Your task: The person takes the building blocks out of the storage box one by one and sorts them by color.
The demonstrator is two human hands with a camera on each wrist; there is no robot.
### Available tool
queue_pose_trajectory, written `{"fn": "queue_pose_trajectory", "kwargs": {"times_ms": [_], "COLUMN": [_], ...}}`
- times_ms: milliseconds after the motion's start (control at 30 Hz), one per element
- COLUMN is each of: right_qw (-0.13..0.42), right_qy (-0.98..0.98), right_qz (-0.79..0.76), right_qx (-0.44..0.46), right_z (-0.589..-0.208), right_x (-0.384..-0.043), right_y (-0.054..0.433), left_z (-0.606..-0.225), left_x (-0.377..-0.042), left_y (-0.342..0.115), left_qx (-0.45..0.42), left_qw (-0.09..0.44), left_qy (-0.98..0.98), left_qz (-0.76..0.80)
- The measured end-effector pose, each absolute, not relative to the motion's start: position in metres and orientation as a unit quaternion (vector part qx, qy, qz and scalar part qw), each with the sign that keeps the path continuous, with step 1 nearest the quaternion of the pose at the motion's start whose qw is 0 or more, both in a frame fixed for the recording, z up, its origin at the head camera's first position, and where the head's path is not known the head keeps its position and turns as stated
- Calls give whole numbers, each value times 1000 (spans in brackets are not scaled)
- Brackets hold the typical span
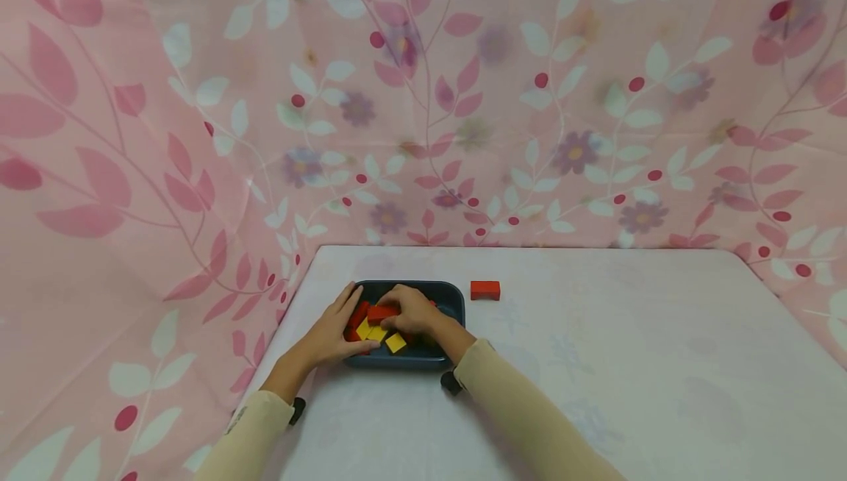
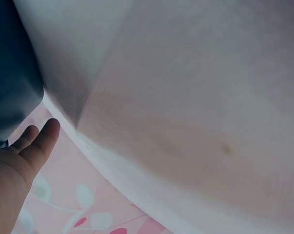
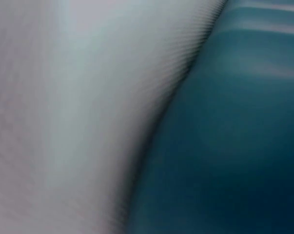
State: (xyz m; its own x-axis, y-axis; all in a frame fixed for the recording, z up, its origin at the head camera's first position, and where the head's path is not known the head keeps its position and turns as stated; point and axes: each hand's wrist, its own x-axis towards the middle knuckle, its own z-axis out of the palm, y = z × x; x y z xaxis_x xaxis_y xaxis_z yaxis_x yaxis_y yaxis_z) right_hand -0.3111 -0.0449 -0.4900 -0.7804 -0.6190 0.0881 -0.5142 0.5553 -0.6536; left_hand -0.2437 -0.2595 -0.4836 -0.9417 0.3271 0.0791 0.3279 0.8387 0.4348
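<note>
A dark blue rectangular tray [image 1: 405,364] stands on the white-covered table, with red and yellow blocks inside. Over its middle, my right hand [image 1: 417,310] pinches a red block [image 1: 381,314] between thumb and fingers. My left hand [image 1: 331,332] lies at the tray's left side, fingers spread, thumb reaching over the near rim. Below the held block lie yellow blocks [image 1: 395,343] and another red block [image 1: 358,315], partly hidden by the hands. In the left wrist view, the left hand [image 2: 10,180] is beside the tray wall [image 2: 12,68]. The right wrist view has only tray wall [image 3: 234,146] and cloth.
A red block with a notch underneath [image 1: 485,290] stands on the table, right of the tray's far corner. Pink floral cloth [image 1: 463,98] hangs behind and to the left of the table [image 1: 629,363]. Dark wrist-worn devices [image 1: 451,382] sit by both cuffs.
</note>
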Motion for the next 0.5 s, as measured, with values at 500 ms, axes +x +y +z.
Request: {"fn": "queue_pose_trajectory", "kwargs": {"times_ms": [500], "right_qw": [-10], "right_qy": [873], "right_qz": [-364], "right_qx": [-324], "right_z": [-483], "right_x": [-303], "right_y": [-41], "left_z": [-482], "left_x": [-245], "left_y": [-259], "left_qx": [-170], "left_qw": [-7], "left_qy": [-959], "left_qz": [-228]}}
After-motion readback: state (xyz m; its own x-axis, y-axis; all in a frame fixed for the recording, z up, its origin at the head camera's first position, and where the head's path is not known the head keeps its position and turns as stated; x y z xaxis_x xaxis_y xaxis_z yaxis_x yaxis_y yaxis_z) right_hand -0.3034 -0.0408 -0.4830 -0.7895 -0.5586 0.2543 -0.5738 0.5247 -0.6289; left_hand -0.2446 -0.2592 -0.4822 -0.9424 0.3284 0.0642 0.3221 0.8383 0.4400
